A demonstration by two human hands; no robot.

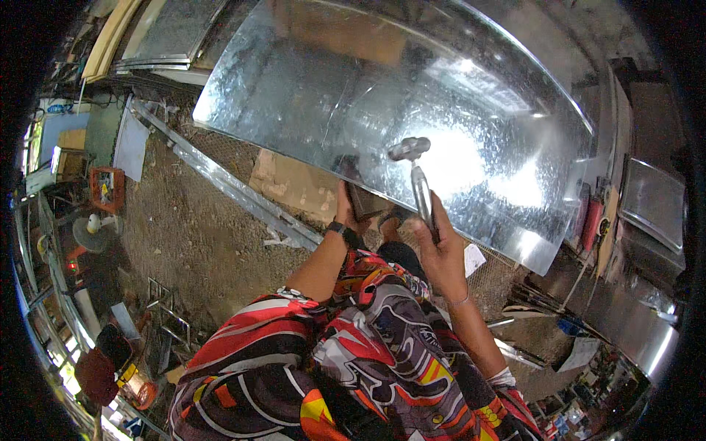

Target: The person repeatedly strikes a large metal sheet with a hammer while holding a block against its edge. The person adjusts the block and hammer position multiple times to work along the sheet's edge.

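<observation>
A large shiny sheet of metal stretches in front of me, with bright glare on its right part. My right hand is closed around the handle of a hammer, whose metal head is above the sheet. At the sheet's near edge, my left hand grips a dark, block-like piece. That piece is against or just under the edge; I cannot tell which. Some of the left hand's fingers are hidden. A dark watch is on my left wrist.
A long bright metal strip lies slantwise on the brown floor to my left, beside a flat tan board. A small fan and clutter stand at far left. Stacked strips and metal panels are at right.
</observation>
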